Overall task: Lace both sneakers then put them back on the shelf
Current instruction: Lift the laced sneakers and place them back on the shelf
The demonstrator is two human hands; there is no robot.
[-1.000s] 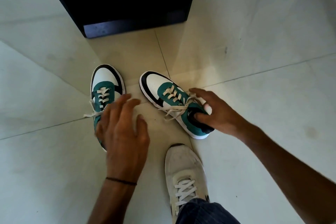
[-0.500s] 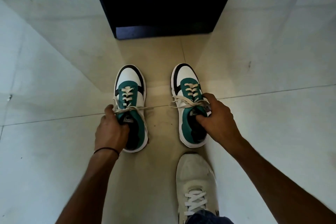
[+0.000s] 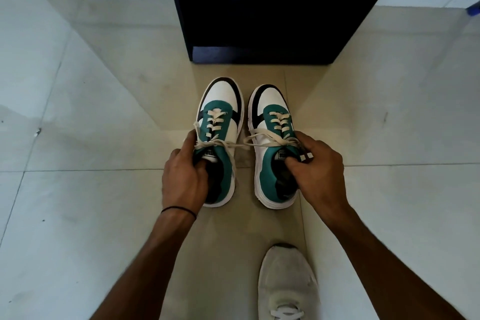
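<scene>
Two green, white and black sneakers with cream laces sit side by side, toes pointing at the dark shelf unit (image 3: 262, 15). My left hand (image 3: 183, 176) grips the left sneaker (image 3: 220, 122) at its collar, fingers tucked inside the opening. My right hand (image 3: 315, 171) grips the right sneaker (image 3: 270, 122) the same way, thumb inside. Both sneakers are laced, and their tied lace ends hang loose across the gap between them. I cannot tell whether the soles touch the floor.
The black shelf unit stands straight ahead on the pale tiled floor (image 3: 91, 189), its base close to the sneaker toes. My own foot in a grey-white shoe (image 3: 285, 283) is planted at the bottom right.
My left hand went from hovering open to gripping the left sneaker. Both sneakers have been drawn together, straightened, and brought closer to the shelf unit.
</scene>
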